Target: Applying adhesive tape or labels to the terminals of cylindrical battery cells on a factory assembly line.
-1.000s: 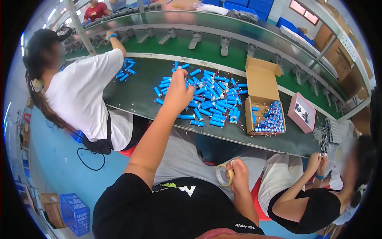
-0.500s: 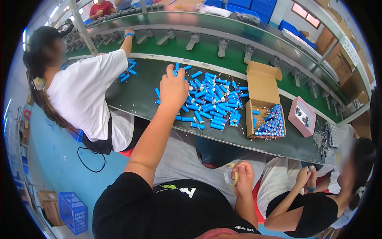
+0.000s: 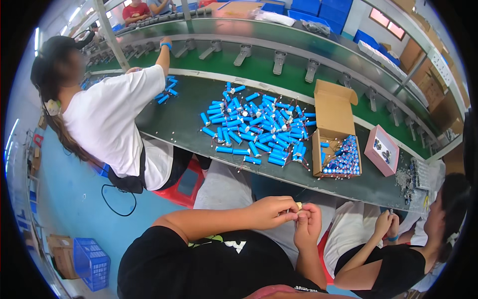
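Left hand over lap, fingers bent, thumb and fingertips pinched on a small pale-yellow piece, mostly hidden; right hand just beside, curled closed on it too. Step looks like two-handed fingertip work; next move seems to call for steady grip, fine control. Ahead of both hands, on the dark flat surface: heaped blue cylindrical cells with thin wires, untouched. Ahead-right of right hand: open brown cardboard box, cells inside.

Small white lettering on the camera wearer's black shirt, green-and-white print across its front.
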`<state>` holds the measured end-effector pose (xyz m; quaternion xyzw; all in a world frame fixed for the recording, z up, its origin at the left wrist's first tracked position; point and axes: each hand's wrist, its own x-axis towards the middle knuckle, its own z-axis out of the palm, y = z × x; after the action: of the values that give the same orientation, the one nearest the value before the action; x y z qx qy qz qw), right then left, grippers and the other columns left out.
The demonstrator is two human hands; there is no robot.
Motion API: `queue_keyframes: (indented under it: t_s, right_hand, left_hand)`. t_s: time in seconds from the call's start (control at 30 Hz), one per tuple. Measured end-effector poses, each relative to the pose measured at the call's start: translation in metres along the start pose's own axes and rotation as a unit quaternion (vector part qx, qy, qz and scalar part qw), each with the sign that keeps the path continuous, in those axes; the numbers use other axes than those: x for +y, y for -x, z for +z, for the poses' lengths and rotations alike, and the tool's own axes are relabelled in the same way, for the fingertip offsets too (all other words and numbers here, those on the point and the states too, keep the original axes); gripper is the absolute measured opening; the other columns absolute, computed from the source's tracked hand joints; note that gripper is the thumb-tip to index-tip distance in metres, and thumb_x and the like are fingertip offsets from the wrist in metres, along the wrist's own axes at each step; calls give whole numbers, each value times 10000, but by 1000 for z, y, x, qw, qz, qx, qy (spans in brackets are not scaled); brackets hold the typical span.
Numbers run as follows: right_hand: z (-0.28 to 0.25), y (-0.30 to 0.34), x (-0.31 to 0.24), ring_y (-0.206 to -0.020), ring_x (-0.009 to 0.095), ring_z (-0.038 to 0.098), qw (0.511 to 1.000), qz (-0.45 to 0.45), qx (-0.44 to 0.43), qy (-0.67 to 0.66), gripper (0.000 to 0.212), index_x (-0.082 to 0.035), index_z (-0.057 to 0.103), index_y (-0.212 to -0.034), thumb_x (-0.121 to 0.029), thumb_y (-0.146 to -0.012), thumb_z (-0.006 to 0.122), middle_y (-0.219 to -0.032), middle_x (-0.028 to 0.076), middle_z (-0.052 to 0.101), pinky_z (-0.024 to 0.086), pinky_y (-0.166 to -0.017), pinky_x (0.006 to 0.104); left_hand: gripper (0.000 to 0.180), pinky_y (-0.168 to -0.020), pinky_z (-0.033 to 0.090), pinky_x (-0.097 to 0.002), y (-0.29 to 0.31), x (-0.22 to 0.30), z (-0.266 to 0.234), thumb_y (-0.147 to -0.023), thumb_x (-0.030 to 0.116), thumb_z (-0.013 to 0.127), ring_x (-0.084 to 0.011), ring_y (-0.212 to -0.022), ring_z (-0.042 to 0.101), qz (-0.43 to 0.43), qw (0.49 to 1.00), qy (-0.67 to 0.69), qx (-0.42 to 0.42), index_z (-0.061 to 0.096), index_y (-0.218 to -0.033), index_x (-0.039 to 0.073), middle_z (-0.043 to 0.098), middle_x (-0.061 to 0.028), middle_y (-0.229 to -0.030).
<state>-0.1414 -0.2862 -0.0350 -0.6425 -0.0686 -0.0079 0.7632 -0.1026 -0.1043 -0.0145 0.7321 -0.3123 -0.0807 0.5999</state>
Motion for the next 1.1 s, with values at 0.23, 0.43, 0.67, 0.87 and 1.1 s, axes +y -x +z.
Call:
queue_keyframes:
  t_s: [0.23,0.43,0.67,0.87,1.1]
  right_hand:
    - [1,8,-15,-800,102,584,962,-14,-18,273,167,-7,492,-1108,-134,-1004,521,-902,62,599,481,-713,233]
    - [0,-16,-18,-784,364,650,933,-60,-85,345,222,-44,581,-1005,-222,-893,652,-890,160,656,512,-640,400]
    - [-3,14,-17,-707,330,618,959,-12,-9,284,130,-59,597,-958,-181,-917,615,-808,123,614,471,-599,377]
    - [-1,18,-21,-673,199,612,979,58,43,190,99,-27,603,-930,-125,-940,593,-784,96,631,473,-619,301]
    - [-3,19,-24,-770,57,573,992,109,7,61,124,-15,579,-950,-123,-993,536,-837,15,636,463,-683,229]
  left_hand:
    - [124,-658,473,-299,4,22,5,-921,128,631,-197,-775,617,-201,975,96,-10,622,-1003,36,616,-83,-885]
    - [35,-606,454,-276,5,-7,7,-887,45,616,-142,-689,583,-69,991,29,113,647,-881,29,599,-68,-804]
    - [20,-565,471,-267,-6,0,4,-846,10,640,-167,-641,602,-2,999,-44,30,640,-863,-2,619,-87,-798]
    - [46,-611,490,-312,-35,24,-9,-850,28,636,-236,-694,624,90,970,-219,49,649,-890,9,645,-118,-826]
    - [78,-695,512,-417,-156,17,-39,-866,94,622,-325,-817,639,125,899,-406,108,663,-902,37,636,-139,-888]
